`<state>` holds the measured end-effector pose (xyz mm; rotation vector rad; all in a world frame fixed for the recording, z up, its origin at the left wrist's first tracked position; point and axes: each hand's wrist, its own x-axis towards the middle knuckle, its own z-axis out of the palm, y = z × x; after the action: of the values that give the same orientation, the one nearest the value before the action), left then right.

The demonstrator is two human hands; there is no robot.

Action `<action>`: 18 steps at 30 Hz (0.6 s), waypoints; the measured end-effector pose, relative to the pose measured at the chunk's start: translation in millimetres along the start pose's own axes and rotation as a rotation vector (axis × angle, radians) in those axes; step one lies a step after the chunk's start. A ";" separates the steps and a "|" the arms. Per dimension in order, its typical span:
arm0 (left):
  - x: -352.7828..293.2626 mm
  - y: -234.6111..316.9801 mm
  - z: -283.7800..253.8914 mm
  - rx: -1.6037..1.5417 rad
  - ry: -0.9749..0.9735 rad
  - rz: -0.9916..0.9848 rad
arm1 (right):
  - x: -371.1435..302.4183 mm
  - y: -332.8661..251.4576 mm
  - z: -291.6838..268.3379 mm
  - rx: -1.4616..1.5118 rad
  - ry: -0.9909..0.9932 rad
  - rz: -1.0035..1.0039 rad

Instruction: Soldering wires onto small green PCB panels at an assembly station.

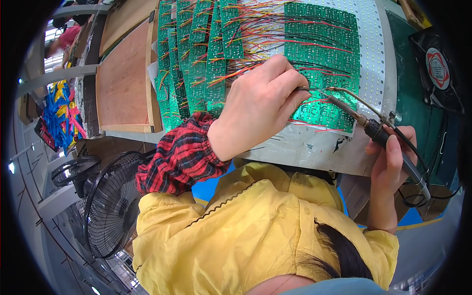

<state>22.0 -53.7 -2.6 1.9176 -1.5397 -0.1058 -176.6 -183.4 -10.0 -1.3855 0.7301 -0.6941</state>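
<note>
The left hand (pixel 263 98) pinches a dark wire (pixel 302 89) over the benchtop panel (pixel 324 54), the right (pixel 391 157) grips the iron (pixel 378 133) — upper rows seem wired red and black, lower ones apparently lack black.

On the pale flat table (pixel 302 153), overlapping green strip-shaped circuit boards (pixel 199 64) lie to the left. Thin multicoloured wires (pixel 258 42) spread between them and a flat green rectangular board sheet (pixel 319 35), which rests over a white dotted panel (pixel 369 64). Farther right sits a square black fan (pixel 437 73); left of the strips, a brown wooden tray (pixel 123 93); near left, a round black wire-caged fan (pixel 110 209).
</note>
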 end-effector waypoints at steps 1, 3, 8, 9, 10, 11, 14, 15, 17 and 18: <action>-0.2 0.4 0.1 -0.018 0.001 -0.022 | -0.3 -0.7 1.3 -0.001 0.001 0.002; -0.5 0.4 0.5 -0.035 0.003 -0.046 | -0.7 -1.9 3.9 -0.023 0.003 0.003; -1.2 -0.5 1.6 -0.011 0.014 -0.043 | -1.0 -3.1 3.0 -0.015 -0.035 -0.003; -1.2 -0.4 1.2 -0.010 0.014 -0.044 | -0.8 -2.9 2.1 0.001 -0.072 -0.010; -1.1 0.1 0.6 -0.004 0.006 -0.049 | -1.0 -3.1 2.7 0.001 -0.073 -0.009; -1.3 0.4 0.3 0.002 -0.002 -0.053 | -1.6 -3.4 3.8 -0.006 -0.071 0.006; -1.2 3.2 -0.2 0.001 0.007 -0.078 | -1.3 -4.4 2.3 -0.015 -0.087 0.010; -1.2 2.7 0.2 0.000 0.007 -0.077 | -1.2 -3.6 1.5 -0.020 -0.100 0.007; -1.1 1.6 0.9 0.005 0.008 -0.080 | -1.0 -1.4 1.5 -0.020 -0.106 -0.003; -1.9 0.9 0.9 0.007 0.008 -0.080 | -1.2 -0.4 2.1 -0.018 -0.113 -0.013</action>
<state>20.3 -52.5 -3.4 1.9827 -1.4604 -0.1278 -175.6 -181.2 -9.4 -1.4347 0.6398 -0.6150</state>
